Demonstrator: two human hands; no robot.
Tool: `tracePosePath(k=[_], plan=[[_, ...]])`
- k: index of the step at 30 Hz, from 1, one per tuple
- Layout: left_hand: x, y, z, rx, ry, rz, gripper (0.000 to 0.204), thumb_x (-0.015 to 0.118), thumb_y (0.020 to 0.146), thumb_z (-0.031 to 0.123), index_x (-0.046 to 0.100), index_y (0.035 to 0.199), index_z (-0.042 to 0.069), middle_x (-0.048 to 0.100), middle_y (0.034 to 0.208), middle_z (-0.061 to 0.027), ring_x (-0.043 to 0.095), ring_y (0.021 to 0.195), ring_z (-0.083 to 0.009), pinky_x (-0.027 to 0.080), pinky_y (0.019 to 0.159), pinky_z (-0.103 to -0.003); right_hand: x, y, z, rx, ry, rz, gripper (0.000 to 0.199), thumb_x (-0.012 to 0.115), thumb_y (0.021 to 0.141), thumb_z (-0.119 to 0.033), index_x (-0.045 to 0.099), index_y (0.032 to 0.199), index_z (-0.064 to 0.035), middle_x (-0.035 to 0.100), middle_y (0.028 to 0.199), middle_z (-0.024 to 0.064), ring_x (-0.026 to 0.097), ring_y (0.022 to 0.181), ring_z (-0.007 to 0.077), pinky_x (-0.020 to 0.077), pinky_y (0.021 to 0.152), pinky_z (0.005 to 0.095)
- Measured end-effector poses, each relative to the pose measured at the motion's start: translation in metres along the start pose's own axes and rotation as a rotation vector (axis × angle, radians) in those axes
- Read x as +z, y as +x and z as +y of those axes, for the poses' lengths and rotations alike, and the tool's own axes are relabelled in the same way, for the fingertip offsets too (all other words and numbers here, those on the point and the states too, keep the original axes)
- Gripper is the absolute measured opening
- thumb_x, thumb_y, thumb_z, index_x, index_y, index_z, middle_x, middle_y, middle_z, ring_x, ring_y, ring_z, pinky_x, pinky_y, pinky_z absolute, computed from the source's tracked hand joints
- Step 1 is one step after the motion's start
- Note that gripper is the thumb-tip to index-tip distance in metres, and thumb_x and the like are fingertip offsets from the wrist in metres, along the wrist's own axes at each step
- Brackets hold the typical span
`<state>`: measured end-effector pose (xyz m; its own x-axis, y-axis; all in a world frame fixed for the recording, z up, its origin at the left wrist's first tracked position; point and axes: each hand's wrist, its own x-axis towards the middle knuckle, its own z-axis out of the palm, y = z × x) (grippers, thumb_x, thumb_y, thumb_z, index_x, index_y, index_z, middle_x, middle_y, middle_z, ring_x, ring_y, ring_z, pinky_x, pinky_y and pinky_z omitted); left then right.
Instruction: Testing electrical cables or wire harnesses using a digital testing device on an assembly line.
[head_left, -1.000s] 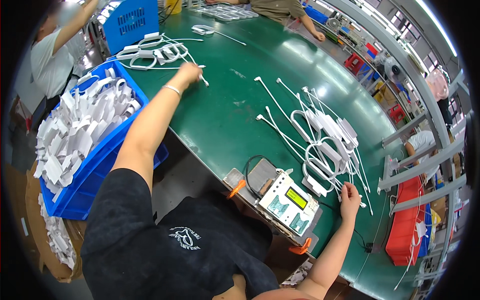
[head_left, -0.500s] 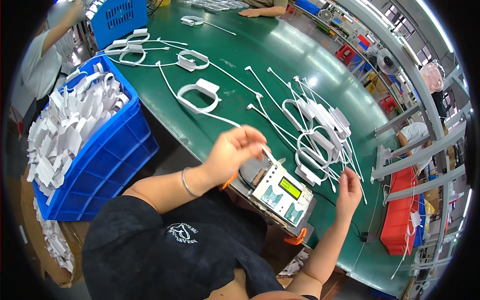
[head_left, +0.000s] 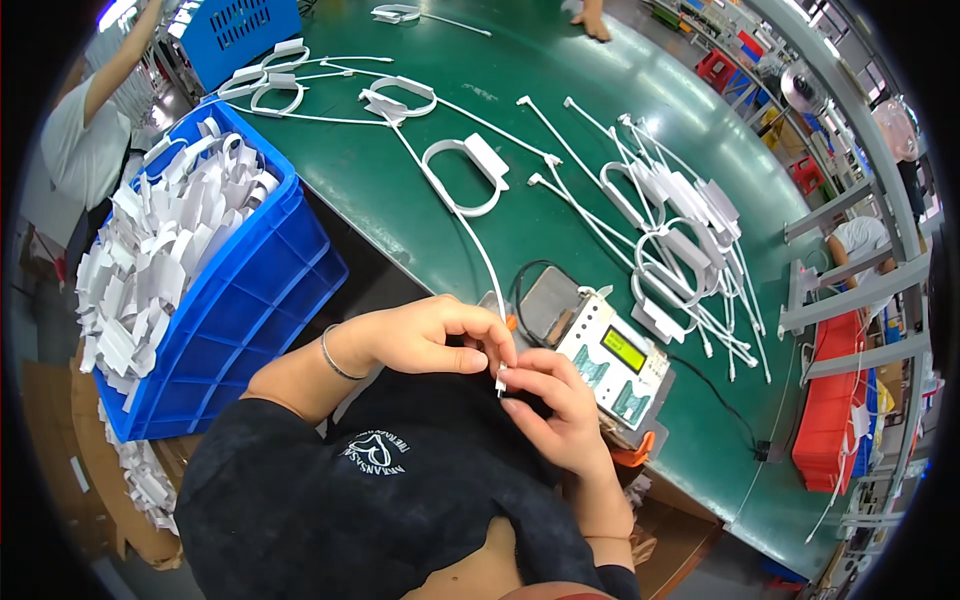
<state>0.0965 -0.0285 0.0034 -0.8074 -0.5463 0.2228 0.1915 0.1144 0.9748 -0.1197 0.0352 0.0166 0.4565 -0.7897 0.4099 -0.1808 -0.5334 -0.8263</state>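
Close in front of my shirt, my left hand [head_left: 440, 335] and my right hand [head_left: 560, 405] meet at the plug end [head_left: 501, 381] of a white cable. My left fingers pinch the cable near the plug, while the thumb and fingers of my right hand close on the plug from the other side. From there the cable [head_left: 484, 250] runs up over the table edge to its coil, bound with a white paper band [head_left: 486, 160]. Just right of my hands sits a white tester box [head_left: 600, 375] with a lit yellow-green display.
Several banded white cables [head_left: 680, 240] lie piled beyond the tester; more coils [head_left: 400, 100] lie at the far left of the green table [head_left: 400, 240]. A blue crate [head_left: 225, 330] full of white paper bands stands left. A red bin [head_left: 830, 400] is at right. Another person's hand [head_left: 592, 25] rests at the far edge.
My right hand has come left from beside the cable pile to meet my left hand. The left hand has drawn the cable end down from above the tester toward my body.
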Motion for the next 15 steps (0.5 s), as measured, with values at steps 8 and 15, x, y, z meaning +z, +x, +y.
tracePosePath(k=[8,15], plan=[[-0.060,-0.020,-0.027,-0.075,0.737,1.055,0.024,0.061,0.085,0.016,0.059,0.104,0.002,0.063,0.077,-0.0065,0.060,0.067,-0.0149,0.048,0.062,-0.028,-0.007,-0.005,-0.022,-0.209,0.320,-0.016,0.010,0.072,0.073,-0.007,0.063,0.073,-0.0020,0.062,0.083,0.0118,0.061,0.066,0.0256,0.0480,0.058,0.0357],[-0.076,-0.020,-0.041,-0.357,1.395,1.048,0.033,0.068,0.078,0.022,0.059,0.105,0.005,0.060,0.082,-0.0118,0.060,0.075,-0.0307,0.048,0.065,-0.038,-0.040,-0.036,-0.040,-0.572,1.052,-0.312,0.008,0.062,0.086,-0.009,0.061,0.087,-0.0005,0.067,0.088,0.0214,0.059,0.072,0.0256,0.0503,0.062,0.0372]])
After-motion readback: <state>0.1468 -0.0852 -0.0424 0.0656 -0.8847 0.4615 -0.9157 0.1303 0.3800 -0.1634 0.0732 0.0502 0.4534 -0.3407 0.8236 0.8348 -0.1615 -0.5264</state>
